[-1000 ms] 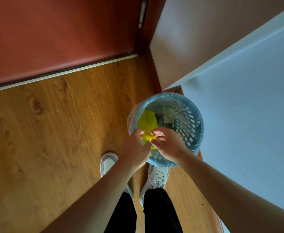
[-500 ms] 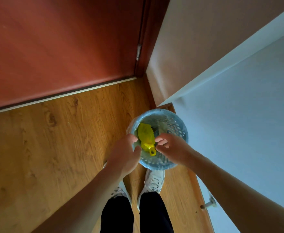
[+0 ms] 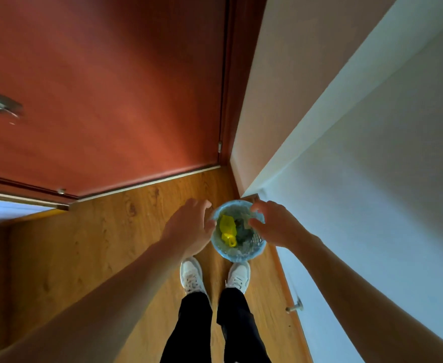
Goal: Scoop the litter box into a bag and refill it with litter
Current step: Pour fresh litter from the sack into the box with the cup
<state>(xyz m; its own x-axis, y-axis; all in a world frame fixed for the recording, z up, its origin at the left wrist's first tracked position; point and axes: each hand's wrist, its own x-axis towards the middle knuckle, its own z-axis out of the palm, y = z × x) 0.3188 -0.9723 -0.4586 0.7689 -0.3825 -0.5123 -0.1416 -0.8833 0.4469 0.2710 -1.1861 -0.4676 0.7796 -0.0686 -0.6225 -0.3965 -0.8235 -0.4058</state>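
Hands off the bag, standing up from the bin.

Since half a second ago I've straightened, so the bin looks smaller at lower centre of the frame, and my hands have spread from its middle to its two sides. My left hand hangs open by the left rim, my right hand open over the right rim, fingers loose and apart, gripping nothing. The knotted yellow bag lies inside the bin on the other rubbish, dropped there, I judge, as the scooped waste. The bin sits in the corner beside the wall, just ahead of my shoes.
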